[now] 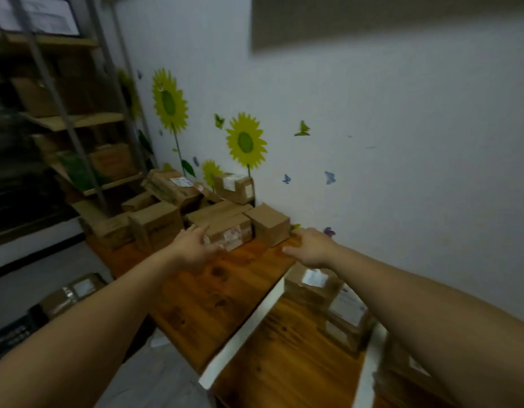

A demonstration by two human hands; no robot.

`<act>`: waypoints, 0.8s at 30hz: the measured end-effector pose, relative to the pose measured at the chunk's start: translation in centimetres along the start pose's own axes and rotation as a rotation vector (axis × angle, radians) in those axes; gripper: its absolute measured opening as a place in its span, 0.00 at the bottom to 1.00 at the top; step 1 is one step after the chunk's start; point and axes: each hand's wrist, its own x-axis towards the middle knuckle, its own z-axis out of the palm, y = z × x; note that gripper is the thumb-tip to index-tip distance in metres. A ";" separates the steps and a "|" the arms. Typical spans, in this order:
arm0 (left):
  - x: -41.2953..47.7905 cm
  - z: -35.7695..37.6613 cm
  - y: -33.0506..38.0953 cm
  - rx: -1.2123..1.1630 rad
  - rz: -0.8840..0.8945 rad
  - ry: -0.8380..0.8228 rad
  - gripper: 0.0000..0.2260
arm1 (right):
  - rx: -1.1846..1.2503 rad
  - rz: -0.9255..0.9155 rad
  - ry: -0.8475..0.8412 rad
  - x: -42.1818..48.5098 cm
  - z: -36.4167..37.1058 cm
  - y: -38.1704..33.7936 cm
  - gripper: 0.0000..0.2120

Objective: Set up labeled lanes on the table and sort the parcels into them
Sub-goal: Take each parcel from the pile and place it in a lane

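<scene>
A pile of several brown cardboard parcels (178, 207) sits at the far end of the wooden table (213, 295). My left hand (196, 245) reaches out with spread fingers beside the near left corner of a labelled parcel (228, 228), holding nothing. My right hand (310, 245) stretches toward a plain box (268, 223) at the wall, fingers relaxed, just right of it. A white strip (249, 328) runs across the table as a lane divider. Behind it two parcels (313, 287) (347, 319) lie by the wall. A second white strip (366, 372) lies further right.
The white wall (372, 142) with sunflower stickers borders the table on the right. Metal shelving (87, 142) with boxes stands at the back left. Another parcel (72, 293) and a dark crate (13, 334) are on the floor at left.
</scene>
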 end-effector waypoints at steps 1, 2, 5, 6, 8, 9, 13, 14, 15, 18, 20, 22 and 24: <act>1.4 -0.9 -1.8 -0.023 -0.018 0.008 0.35 | -0.003 -0.016 -0.004 2.0 0.6 -1.8 0.35; 2.7 -1.8 -3.6 -0.032 -0.030 0.010 0.35 | -0.009 -0.029 -0.010 4.0 1.3 -3.6 0.35; 6.5 -4.6 -9.3 -0.036 -0.028 -0.018 0.35 | -0.024 -0.044 -0.038 9.8 3.6 -9.3 0.34; 7.8 -5.8 -11.1 -0.048 -0.027 -0.022 0.35 | -0.014 -0.039 -0.050 11.6 4.3 -11.1 0.34; 10.2 -8.1 -14.5 -0.064 -0.028 -0.027 0.35 | 0.021 -0.027 -0.090 15.0 5.5 -14.5 0.35; 11.5 -9.1 -16.0 -0.058 -0.024 -0.031 0.35 | 0.038 -0.019 -0.106 16.5 6.0 -16.1 0.36; 16.5 -12.2 -20.8 -0.096 -0.039 -0.053 0.35 | 0.021 -0.020 -0.087 22.2 7.5 -21.1 0.36; 17.9 -12.6 -21.8 -0.107 -0.044 -0.060 0.35 | 0.007 -0.024 -0.080 23.8 7.9 -22.1 0.36; 19.3 -12.8 -22.7 -0.099 -0.046 -0.062 0.35 | 0.000 -0.029 -0.082 25.4 8.2 -23.0 0.36; 23.5 -13.0 -25.1 -0.077 -0.071 -0.082 0.36 | -0.005 -0.056 -0.105 30.3 9.5 -25.4 0.35; 26.7 -13.1 -26.4 -0.092 -0.089 -0.096 0.36 | 0.018 -0.076 -0.112 33.8 10.6 -26.9 0.35; 30.1 -13.1 -27.7 -0.114 -0.111 -0.106 0.35 | 0.051 -0.093 -0.140 37.5 12.0 -28.3 0.35; 33.5 -12.8 -28.9 -0.141 -0.137 -0.117 0.34 | 0.086 -0.104 -0.182 40.9 13.7 -29.5 0.35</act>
